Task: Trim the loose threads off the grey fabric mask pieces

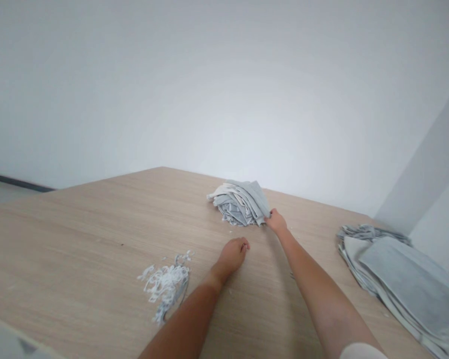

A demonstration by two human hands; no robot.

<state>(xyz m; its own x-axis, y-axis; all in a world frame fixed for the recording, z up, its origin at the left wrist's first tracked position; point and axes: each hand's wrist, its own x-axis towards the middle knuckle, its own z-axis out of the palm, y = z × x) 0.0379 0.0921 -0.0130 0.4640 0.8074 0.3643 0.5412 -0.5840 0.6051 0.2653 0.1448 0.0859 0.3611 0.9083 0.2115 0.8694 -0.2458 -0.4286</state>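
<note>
Currently, the cloth pile (237, 204) lies at 12 o'clock, lower layers indistinct. The right hand (277, 221) pinches its 4 o'clock corner. Nearer, the left hand (232, 254) curls, palm hidden; grip cannot be determined. At 2 o'clock, the frame cuts off the grey stack (409, 279).

Apparently a textile workroom: a grey folded-cloth pile (243, 202) and white curly thread scraps (166, 283) on the pale wood-grain surface (97, 224).

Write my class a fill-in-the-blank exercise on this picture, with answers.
Of the right hand and left hand, the ____ one holds the small cloth pile.
White scraps lie to the ____ of both hands.
Behind the table is a pale ____.

Missing words: right; left; wall.
</note>
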